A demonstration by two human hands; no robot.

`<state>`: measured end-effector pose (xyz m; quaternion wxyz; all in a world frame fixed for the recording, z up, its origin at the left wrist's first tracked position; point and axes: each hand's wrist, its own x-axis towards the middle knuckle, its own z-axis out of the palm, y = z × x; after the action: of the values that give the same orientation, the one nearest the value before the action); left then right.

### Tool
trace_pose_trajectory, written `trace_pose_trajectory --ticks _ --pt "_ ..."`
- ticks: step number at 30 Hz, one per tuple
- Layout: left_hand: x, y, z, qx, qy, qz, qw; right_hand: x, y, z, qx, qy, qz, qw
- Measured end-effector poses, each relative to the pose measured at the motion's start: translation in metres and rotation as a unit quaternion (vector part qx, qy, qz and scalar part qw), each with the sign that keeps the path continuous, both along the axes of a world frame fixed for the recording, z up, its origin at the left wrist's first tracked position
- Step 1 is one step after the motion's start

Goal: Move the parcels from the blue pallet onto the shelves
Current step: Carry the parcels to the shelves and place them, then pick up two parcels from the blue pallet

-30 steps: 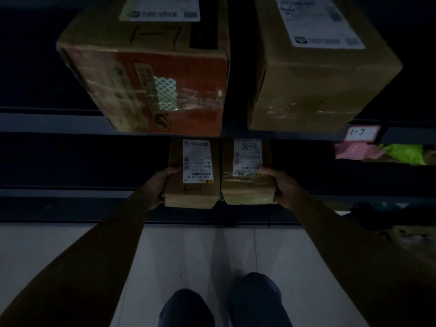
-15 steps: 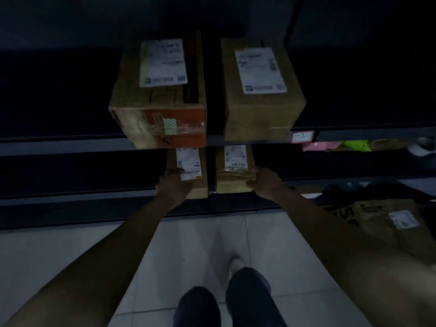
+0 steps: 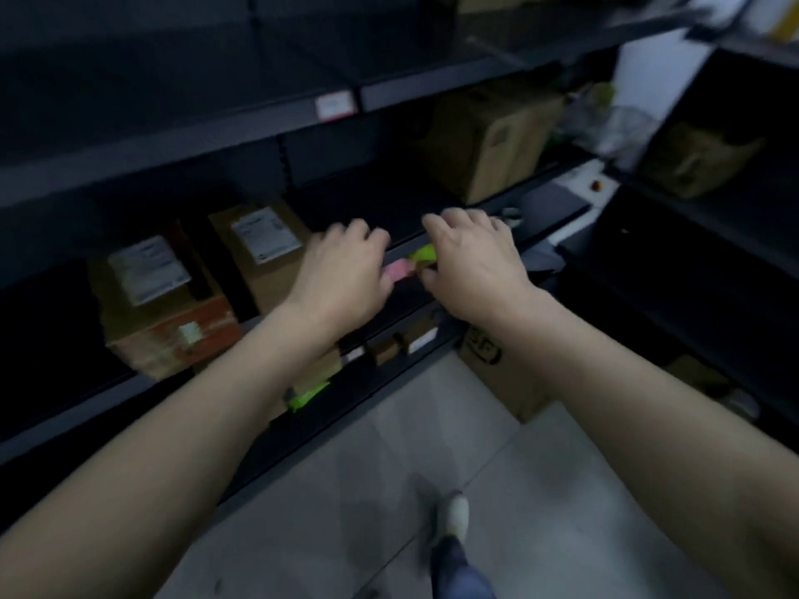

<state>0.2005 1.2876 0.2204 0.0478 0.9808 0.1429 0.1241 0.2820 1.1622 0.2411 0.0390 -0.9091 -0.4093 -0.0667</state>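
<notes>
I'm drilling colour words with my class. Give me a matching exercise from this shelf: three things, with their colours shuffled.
Things:
1 leftmost box, front face
2 left soft parcel, at the left hand
3 right soft parcel, at the right hand

Colours:
a green
b orange-red
c pink

Pairs: 1-b, 2-c, 3-a

Single head-worn, wide-angle view, looking forward and steeply down from the person's own eye level. The dark shelves [image 3: 181, 149] cross the upper half of the frame on a slant, from lower left to upper right (the camera sits rolled, not level). The left hand [image 3: 341, 278] and right hand [image 3: 473, 270] lie near centre, close to the lens. Tiled floor [image 3: 432, 425] and one shoe [image 3: 458, 514] fill the bottom centre. Blur softens all of it.
</notes>
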Motion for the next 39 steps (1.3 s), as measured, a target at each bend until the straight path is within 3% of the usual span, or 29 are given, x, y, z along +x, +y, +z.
trace_pose_trajectory --ticks 3,9,15,23,32,39 --pt "0.015 -0.051 0.05 0.096 -0.062 -0.063 0.992 -0.006 -0.062 0.045 0.029 -0.069 -0.067 0.995" --pt "0.037 -0.167 0.115 0.119 -0.136 -0.208 0.961 -0.024 -0.204 0.1 0.027 -0.166 -0.21 0.963" --pt "0.054 -0.345 0.136 0.1 -0.183 -0.369 0.906 -0.056 -0.371 0.117 0.007 -0.182 -0.368 0.912" --pt "0.041 -0.603 0.117 0.028 -0.165 -0.566 0.807 -0.128 -0.604 0.101 -0.011 -0.13 -0.568 0.813" --pt "-0.003 -0.826 0.09 -0.038 -0.112 -0.736 0.666 -0.223 -0.781 0.074 -0.001 -0.087 -0.752 0.653" --pt "0.015 -0.95 0.038 -0.094 0.011 -0.779 0.619 -0.237 -0.876 0.027 0.012 -0.024 -0.825 0.565"
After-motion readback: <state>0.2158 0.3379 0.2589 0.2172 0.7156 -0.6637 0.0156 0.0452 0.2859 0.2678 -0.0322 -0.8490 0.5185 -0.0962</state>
